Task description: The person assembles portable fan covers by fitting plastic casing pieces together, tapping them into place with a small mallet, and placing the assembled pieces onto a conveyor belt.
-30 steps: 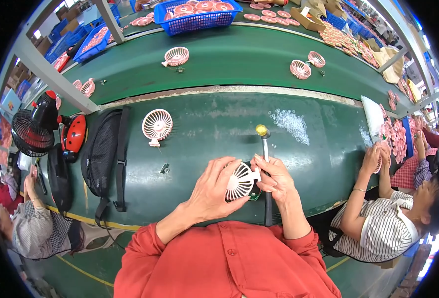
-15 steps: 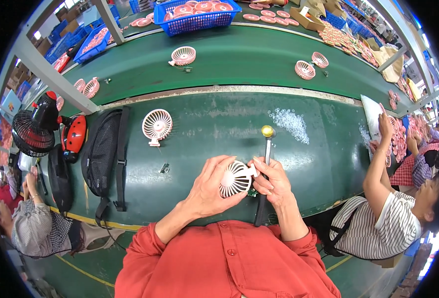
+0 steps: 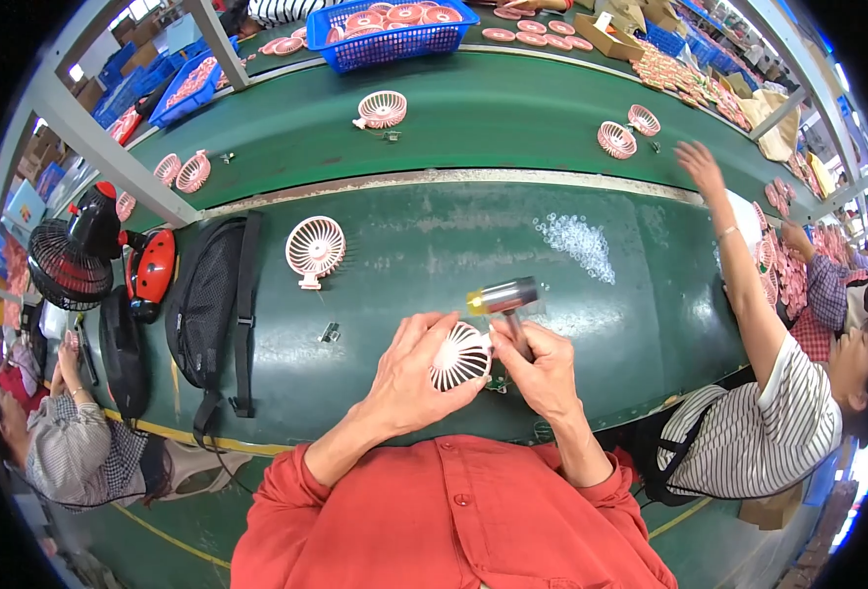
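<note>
My left hand (image 3: 406, 371) is wrapped round a pale pink fan housing (image 3: 461, 359) with a slatted cage, holding it low over the green table. In my right hand (image 3: 542, 375) is the handle of a small mallet (image 3: 505, 296). Its head, yellow at one end and black at the other, is raised just above the housing and slightly blurred. A small green circuit board (image 3: 498, 384) shows between my hands, beside the housing. Farther left on the table lie another fan housing (image 3: 315, 247) and a small circuit board (image 3: 330, 333).
A heap of small clear rings (image 3: 578, 243) lies right of centre. At left are a black bag (image 3: 208, 304) and a black-and-red desk fan (image 3: 71, 255). Beyond the table, a green conveyor belt (image 3: 493, 128) carries fan housings. Co-workers sit either side; the right one's arm (image 3: 743, 260) stretches toward the belt.
My right hand has left the housing's neck and picked up the mallet, which stood upright beside it. Parts on the belt have shifted right. The right co-worker's arm has reached out.
</note>
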Action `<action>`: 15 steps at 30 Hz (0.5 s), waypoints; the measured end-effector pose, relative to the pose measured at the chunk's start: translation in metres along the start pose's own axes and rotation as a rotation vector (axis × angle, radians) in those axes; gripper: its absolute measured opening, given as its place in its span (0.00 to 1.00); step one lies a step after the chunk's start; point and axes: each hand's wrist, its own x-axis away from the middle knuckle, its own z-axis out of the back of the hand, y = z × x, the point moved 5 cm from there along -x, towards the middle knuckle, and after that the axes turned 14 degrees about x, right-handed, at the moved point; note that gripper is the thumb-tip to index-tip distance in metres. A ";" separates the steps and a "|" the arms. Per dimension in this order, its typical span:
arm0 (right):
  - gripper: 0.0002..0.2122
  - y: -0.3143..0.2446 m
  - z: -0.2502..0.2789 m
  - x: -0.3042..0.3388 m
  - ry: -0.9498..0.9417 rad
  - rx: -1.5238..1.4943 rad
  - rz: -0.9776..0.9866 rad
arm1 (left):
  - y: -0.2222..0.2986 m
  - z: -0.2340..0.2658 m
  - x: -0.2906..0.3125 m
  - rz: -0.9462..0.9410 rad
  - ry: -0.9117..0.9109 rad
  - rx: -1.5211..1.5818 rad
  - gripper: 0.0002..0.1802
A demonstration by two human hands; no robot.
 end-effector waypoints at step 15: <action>0.09 -0.009 -0.007 0.000 -0.051 -0.574 -0.502 | 0.015 0.005 0.001 -0.229 0.125 -0.163 0.43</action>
